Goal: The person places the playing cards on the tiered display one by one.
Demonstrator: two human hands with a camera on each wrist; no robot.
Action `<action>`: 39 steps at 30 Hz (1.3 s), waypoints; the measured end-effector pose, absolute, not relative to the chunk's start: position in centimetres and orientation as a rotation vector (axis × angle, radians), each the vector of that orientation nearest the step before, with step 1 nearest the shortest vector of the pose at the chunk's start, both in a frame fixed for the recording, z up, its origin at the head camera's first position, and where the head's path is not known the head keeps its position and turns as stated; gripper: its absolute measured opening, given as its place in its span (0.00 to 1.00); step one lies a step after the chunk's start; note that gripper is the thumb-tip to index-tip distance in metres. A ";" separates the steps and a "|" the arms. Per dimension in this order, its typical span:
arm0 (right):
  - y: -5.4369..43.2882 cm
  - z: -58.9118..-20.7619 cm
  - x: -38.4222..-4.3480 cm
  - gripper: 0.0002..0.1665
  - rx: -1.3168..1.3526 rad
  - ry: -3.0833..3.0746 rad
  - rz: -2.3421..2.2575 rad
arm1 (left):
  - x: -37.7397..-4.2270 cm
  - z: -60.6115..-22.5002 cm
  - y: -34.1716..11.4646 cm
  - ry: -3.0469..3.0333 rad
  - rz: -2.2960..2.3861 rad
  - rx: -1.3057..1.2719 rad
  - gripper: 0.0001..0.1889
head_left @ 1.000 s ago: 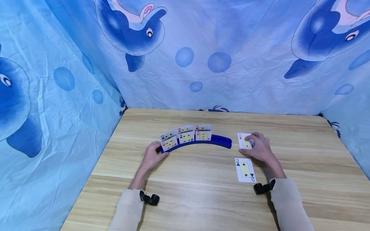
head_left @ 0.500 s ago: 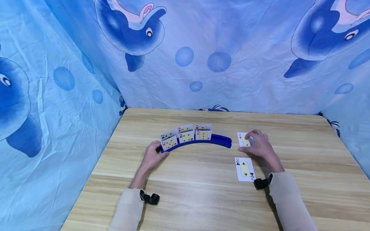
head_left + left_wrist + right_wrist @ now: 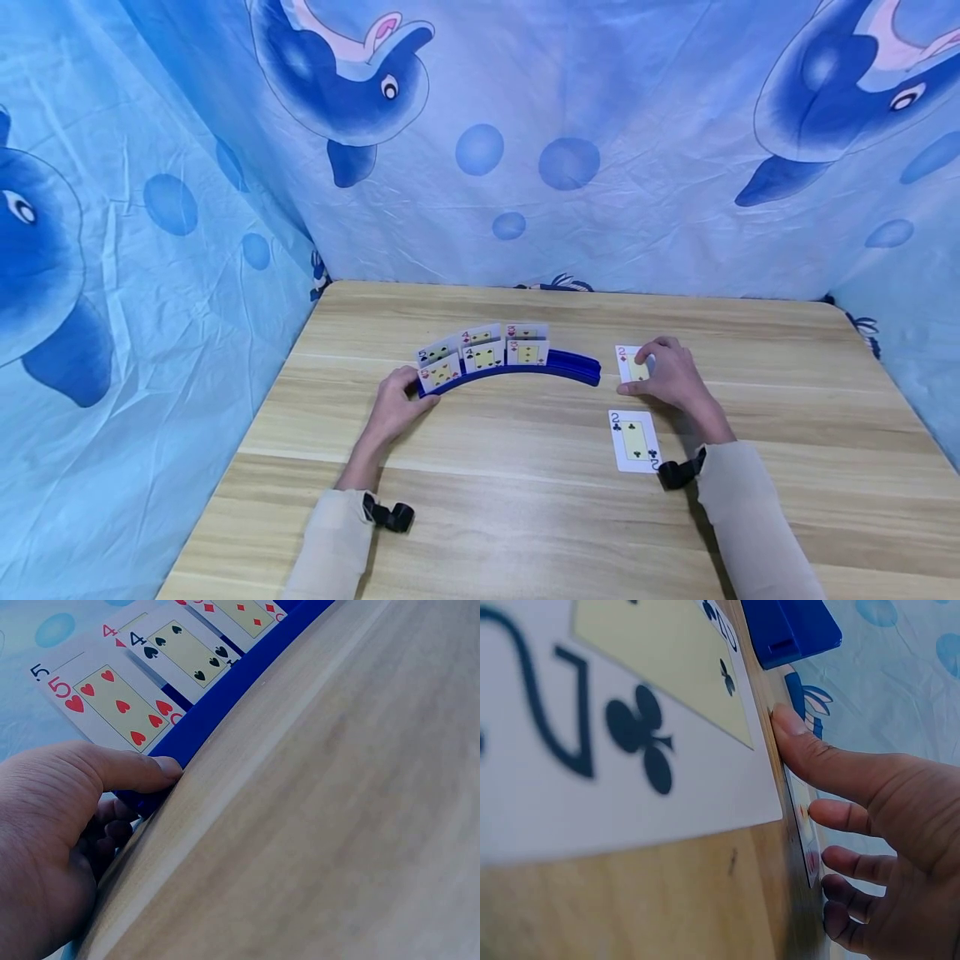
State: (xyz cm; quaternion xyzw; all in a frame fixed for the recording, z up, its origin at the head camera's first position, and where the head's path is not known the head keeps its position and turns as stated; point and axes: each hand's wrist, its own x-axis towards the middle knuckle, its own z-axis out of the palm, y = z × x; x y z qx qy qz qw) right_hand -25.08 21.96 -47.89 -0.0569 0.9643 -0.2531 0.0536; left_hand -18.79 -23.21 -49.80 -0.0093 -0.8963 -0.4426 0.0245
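A curved blue playing card holder [image 3: 573, 367] stands on the table, with several cards upright in two rows. Its front row shows the five of hearts [image 3: 120, 705], four of spades [image 3: 184, 649] and three of diamonds [image 3: 528, 353]. My left hand [image 3: 395, 406] grips the holder's left end, thumb in front and fingers behind. To the right, the two of diamonds [image 3: 627, 360] lies flat under my right hand [image 3: 673, 379]; thumb and fingers are spread at it, partly covering it. Closer to me lies the two of clubs [image 3: 632, 442], large in the right wrist view.
The wooden table [image 3: 510, 517] ends at a blue curtain [image 3: 517, 258] printed with dolphins, which also hangs at both sides. Each wrist wears a black camera; the right one [image 3: 677, 475] overlaps the two of clubs' lower corner. The holder's right part holds no cards.
My right hand and forearm have shifted slightly left and the hand a little up over the two of diamonds. The left hand, holder and cards have stayed in place.
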 end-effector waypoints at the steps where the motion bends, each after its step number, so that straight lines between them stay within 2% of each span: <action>1: 21.9 -47.9 -25.1 0.37 -0.166 2.926 -0.770 | -18.8 -49.8 -23.2 -2.771 -1.370 -0.029 0.20; 18: 21.3 -46.9 -25.5 0.41 -0.098 2.877 -0.693 | -19.0 -50.0 -23.3 -2.776 -1.354 -0.029 0.19; 21: 21.3 -47.0 -25.5 0.47 -0.110 2.883 -0.697 | -19.0 -50.0 -23.2 -2.776 -1.359 -0.026 0.19; 26: 21.6 -47.2 -25.5 0.65 -0.158 2.976 -0.691 | -18.8 -49.9 -23.2 -2.769 -1.387 -0.024 0.20; 29: 21.5 -47.0 -25.5 0.70 -0.164 3.027 -0.657 | -18.7 -49.8 -23.3 -2.768 -1.392 -0.026 0.21; 32: 21.4 -46.9 -25.4 0.70 -0.153 3.060 -0.610 | -18.7 -49.8 -23.3 -2.764 -1.401 -0.020 0.21; 39: 21.6 -47.2 -25.3 0.61 -0.149 3.141 -0.560 | -18.7 -49.9 -23.2 -2.762 -1.387 -0.033 0.20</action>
